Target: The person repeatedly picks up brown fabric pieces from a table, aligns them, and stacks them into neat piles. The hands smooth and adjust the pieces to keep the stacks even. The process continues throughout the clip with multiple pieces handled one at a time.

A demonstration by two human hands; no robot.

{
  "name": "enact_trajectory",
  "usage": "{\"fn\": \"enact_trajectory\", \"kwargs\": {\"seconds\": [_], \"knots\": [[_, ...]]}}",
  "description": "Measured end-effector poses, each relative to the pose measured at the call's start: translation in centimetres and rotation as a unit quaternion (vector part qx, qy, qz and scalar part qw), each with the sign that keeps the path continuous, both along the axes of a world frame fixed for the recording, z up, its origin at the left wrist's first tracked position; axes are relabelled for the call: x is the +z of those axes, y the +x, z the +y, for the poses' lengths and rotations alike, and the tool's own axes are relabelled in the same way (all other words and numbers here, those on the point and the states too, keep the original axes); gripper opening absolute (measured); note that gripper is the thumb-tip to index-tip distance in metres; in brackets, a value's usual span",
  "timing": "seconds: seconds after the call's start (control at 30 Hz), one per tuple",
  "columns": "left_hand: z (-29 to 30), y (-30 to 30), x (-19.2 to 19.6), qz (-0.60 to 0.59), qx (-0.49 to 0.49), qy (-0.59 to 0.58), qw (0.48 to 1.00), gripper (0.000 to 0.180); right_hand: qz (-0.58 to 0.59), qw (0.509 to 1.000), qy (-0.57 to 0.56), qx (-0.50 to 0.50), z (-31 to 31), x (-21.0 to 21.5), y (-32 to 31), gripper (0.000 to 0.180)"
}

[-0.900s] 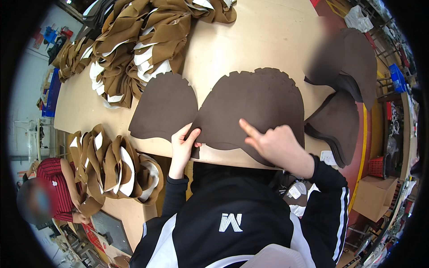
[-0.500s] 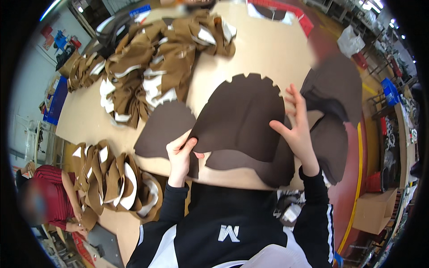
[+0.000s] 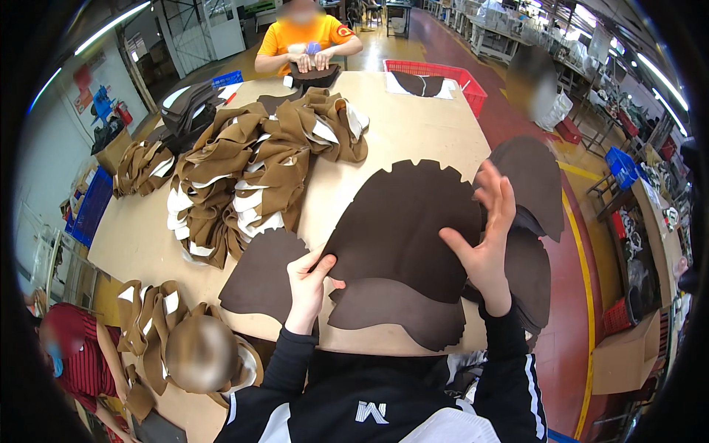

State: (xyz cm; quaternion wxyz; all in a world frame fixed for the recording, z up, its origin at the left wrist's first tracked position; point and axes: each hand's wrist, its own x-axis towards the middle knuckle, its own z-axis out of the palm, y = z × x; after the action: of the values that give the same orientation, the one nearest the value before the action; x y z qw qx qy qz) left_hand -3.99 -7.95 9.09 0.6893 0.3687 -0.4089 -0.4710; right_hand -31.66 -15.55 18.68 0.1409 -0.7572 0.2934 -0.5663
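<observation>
Closest in, the left hand (image 3: 306,277) is pinching the lower left edge of a dark brown scalloped fabric piece (image 3: 406,221), thumb on top and the other fingers curled underneath it. Just across, the right hand (image 3: 484,236) is pressing its open palm against the right edge of that same piece, fingers spread and pointing upward. Together the two hands are lifting the piece clear of the tan worktable (image 3: 413,125), so that it is tilting up toward the camera. Directly beneath it, a second dark brown cut piece (image 3: 399,314) is lying flat near the table's front edge, and a third flat brown piece (image 3: 262,273) is lying just to the left of the left hand. At the right, a stack of dark brown pieces (image 3: 535,184) is sitting beside and behind the right hand. Lower left, bundles of tan folded pieces (image 3: 151,325) are hanging at the table corner. Farther out, a large heap of tan and white folded pieces (image 3: 251,170) is covering the table's middle left, with a smaller bundle (image 3: 140,166) at its left edge. Beyond, a red basket (image 3: 443,77) is sitting at the far right corner, and a person in an orange shirt (image 3: 306,37) is working at the far end
</observation>
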Motion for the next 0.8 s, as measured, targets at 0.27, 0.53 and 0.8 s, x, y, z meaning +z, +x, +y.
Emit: {"fn": "enact_trajectory", "kwargs": {"seconds": [0.27,0.53,0.8], "knots": [[0.1,-0.7,0.0,0.006,-0.014,0.014,1.000,0.032,0.181,0.934,-0.230,-0.204,-0.3,3.0,1.1,0.142],[0.7,-0.8,0.2,-0.002,-0.013,0.018,1.000,0.032,0.088,0.942,-0.200,-0.254,-2.9,4.3,0.7,0.111],[0.3,-0.7,0.6,0.019,0.035,0.043,0.998,0.031,0.523,0.829,-0.107,0.167,4.1,-3.1,2.3,0.073]]}}
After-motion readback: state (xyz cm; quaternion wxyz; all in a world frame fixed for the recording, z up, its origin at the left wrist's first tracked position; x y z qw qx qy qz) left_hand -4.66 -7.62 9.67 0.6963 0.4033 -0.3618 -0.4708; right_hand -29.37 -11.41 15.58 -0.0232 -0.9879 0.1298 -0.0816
